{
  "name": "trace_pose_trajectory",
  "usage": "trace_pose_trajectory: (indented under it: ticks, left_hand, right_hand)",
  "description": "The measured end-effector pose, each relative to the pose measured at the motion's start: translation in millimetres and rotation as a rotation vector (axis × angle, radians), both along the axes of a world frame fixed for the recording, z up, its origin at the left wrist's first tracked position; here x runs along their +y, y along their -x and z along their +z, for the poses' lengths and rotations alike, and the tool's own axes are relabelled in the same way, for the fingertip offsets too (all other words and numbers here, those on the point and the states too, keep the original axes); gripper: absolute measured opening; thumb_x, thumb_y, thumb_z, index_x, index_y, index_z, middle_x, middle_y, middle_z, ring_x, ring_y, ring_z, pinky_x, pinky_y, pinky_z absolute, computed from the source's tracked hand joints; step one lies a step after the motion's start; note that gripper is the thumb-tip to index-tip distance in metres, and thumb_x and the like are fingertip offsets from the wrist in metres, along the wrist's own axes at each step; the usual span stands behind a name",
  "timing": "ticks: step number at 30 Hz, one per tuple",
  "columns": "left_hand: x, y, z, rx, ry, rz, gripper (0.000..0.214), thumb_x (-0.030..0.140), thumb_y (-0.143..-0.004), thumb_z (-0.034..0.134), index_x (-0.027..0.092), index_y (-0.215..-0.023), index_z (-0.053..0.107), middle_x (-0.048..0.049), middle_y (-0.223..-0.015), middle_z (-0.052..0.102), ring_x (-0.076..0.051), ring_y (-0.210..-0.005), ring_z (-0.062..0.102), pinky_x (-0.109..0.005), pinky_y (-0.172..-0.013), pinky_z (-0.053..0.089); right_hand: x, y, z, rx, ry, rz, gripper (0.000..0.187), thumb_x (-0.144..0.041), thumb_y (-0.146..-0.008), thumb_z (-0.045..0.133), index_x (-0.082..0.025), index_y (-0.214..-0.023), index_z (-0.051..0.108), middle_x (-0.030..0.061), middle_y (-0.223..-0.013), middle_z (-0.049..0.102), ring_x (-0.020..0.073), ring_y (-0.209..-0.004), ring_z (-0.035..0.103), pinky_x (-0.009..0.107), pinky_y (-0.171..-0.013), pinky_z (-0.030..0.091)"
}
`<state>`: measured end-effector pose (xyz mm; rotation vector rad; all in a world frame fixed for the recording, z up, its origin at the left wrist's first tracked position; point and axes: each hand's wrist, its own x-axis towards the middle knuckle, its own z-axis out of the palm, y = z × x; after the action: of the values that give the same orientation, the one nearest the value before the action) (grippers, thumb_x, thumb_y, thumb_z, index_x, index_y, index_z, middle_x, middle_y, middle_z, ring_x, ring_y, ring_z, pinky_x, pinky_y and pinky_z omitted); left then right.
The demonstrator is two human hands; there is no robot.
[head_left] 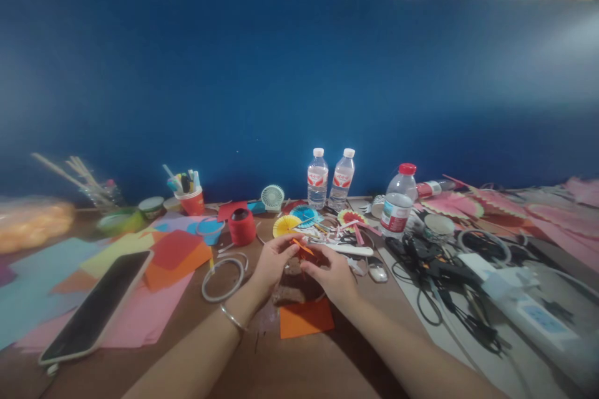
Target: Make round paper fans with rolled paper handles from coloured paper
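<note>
Between my two hands, above the middle of the table, is a small folded piece of orange paper (305, 249). My left hand (275, 262) pinches it from the left, and my right hand (330, 268) grips it from the right with thumb and fingers. Part of the paper is hidden behind the fingers. Just below the hands, a flat orange paper sheet (306, 319) lies on the brown table. Beyond them sit a yellow pleated paper rosette (285, 225), a blue rosette (305, 216) and a red and yellow one (350, 218).
Coloured paper sheets and a phone (98, 305) cover the left side. A red thread spool (242, 227), a mini fan (272, 198) and two water bottles (317, 181) stand behind. At right are a red-capped bottle (397, 202), black cables (440, 274) and a power strip (538, 312).
</note>
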<state>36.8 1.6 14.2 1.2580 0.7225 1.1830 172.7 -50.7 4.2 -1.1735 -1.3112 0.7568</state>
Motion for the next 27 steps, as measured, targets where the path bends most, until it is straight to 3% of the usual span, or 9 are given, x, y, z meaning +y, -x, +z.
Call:
trace_pose_trajectory:
  ticks: [3,6,8,12,16,18,23,27]
  left_hand:
    - [0,-1,0.4,-0.070,0.046,-0.072,0.042,0.026,-0.067,0.065,0.016,-0.107,0.059,-0.0083,-0.094,0.067,-0.020,-0.089,0.060,-0.033,-0.083,0.044]
    - [1,-2,0.9,-0.068,0.045,-0.106,0.056,0.024,-0.065,0.067,0.018,-0.117,0.049,-0.0089,-0.099,0.064,-0.020,-0.089,0.060,-0.032,-0.078,0.046]
    - [3,-1,0.8,0.018,0.013,-0.085,0.057,0.023,-0.060,0.070,0.018,-0.113,0.049,-0.0086,-0.098,0.062,-0.019,-0.084,0.060,-0.028,-0.068,0.048]
    - [11,8,2.0,0.199,-0.035,-0.038,0.039,0.026,-0.058,0.071,0.016,-0.092,0.056,-0.0045,-0.088,0.061,-0.013,-0.064,0.057,-0.020,-0.048,0.044]
    - [21,19,5.9,0.235,-0.044,-0.084,0.031,0.026,-0.060,0.068,0.014,-0.088,0.061,-0.0048,-0.083,0.063,-0.012,-0.059,0.054,-0.022,-0.049,0.042]
    - [25,26,7.7,0.250,-0.038,-0.100,0.032,0.025,-0.059,0.068,0.014,-0.089,0.064,-0.0055,-0.081,0.065,-0.012,-0.057,0.054,-0.023,-0.051,0.042]
    - [28,40,16.0,0.341,0.017,-0.357,0.031,0.017,-0.055,0.070,0.016,-0.086,0.068,-0.0064,-0.084,0.067,-0.015,-0.065,0.058,-0.024,-0.055,0.044]
    - [22,43,26.0,0.439,0.026,-0.574,0.027,0.019,-0.063,0.065,0.016,-0.090,0.068,-0.0067,-0.081,0.067,-0.013,-0.060,0.056,-0.023,-0.054,0.043]
  right_hand:
    - [4,1,-4.5,0.159,0.058,0.052,0.025,-0.037,-0.072,0.059,-0.018,-0.086,0.066,0.0046,-0.076,0.067,0.0200,-0.069,0.060,0.031,-0.064,0.046]
    - [8,2,-9.8,0.263,0.099,0.047,0.024,-0.037,-0.071,0.060,-0.016,-0.082,0.065,0.0015,-0.060,0.063,0.0163,-0.055,0.056,0.027,-0.054,0.043]
    - [11,0,-12.1,0.301,0.094,0.021,0.023,-0.037,-0.072,0.059,-0.017,-0.081,0.065,0.0004,-0.058,0.061,0.0151,-0.053,0.054,0.026,-0.051,0.041]
    - [16,-9,-12.2,0.279,0.089,-0.053,0.023,-0.038,-0.073,0.057,-0.018,-0.081,0.066,-0.0001,-0.059,0.062,0.0152,-0.054,0.055,0.026,-0.052,0.041]
    - [22,-22,-8.1,0.281,0.107,-0.019,0.027,-0.037,-0.071,0.060,-0.018,-0.090,0.063,-0.0014,-0.053,0.060,0.0151,-0.051,0.055,0.025,-0.050,0.041]
    - [25,-30,-4.9,0.287,0.097,0.027,0.022,-0.037,-0.071,0.061,-0.019,-0.084,0.062,-0.0024,-0.050,0.058,0.0144,-0.049,0.054,0.025,-0.048,0.041]
    - [33,-54,4.7,0.222,0.104,0.088,0.014,-0.029,-0.059,0.071,-0.017,-0.061,0.066,-0.0005,-0.056,0.061,0.0116,-0.052,0.051,0.024,-0.050,0.038]
    - [35,-69,9.8,0.285,0.149,0.166,0.016,-0.029,-0.055,0.073,-0.015,-0.060,0.065,-0.0020,-0.051,0.056,0.0070,-0.042,0.041,0.021,-0.041,0.030]
